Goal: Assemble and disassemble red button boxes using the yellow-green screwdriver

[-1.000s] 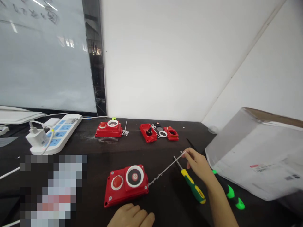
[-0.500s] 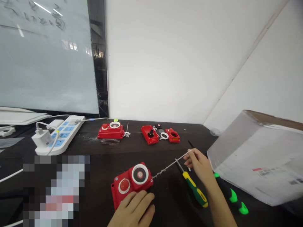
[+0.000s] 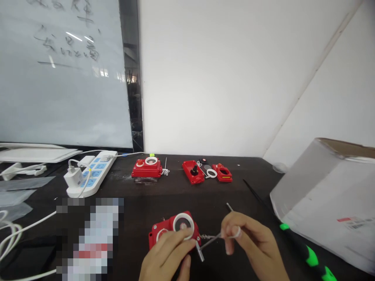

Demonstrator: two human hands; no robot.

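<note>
A red alarm box (image 3: 195, 224) with a white-ringed sounder and a red lamp sits on the dark table, its near side mostly covered. My left hand (image 3: 168, 253) lies over that near edge, fingers curved around it and fingertips close to a small T-shaped metal hammer (image 3: 200, 251). The slim hammer handle leads to my right hand (image 3: 249, 240), which pinches it along with a looped white cord (image 3: 236, 233). A coiled line (image 3: 206, 236) runs from the box's right side toward those fingers. Behind my right hand only the screwdriver's tip (image 3: 229, 207) shows.
Another red alarm box (image 3: 146, 168) and an opened red housing (image 3: 193, 175) with loose parts lie at the back. A white power strip (image 3: 101, 171) is on the left. On the right are a white carton (image 3: 322, 203) and a black-green handled tool (image 3: 310, 253).
My right hand has moved down and left, nearer the box; the stretched line is slack and the hammer head shows by my left fingertips. The view has shifted left, and the screwdriver's handle is hidden.
</note>
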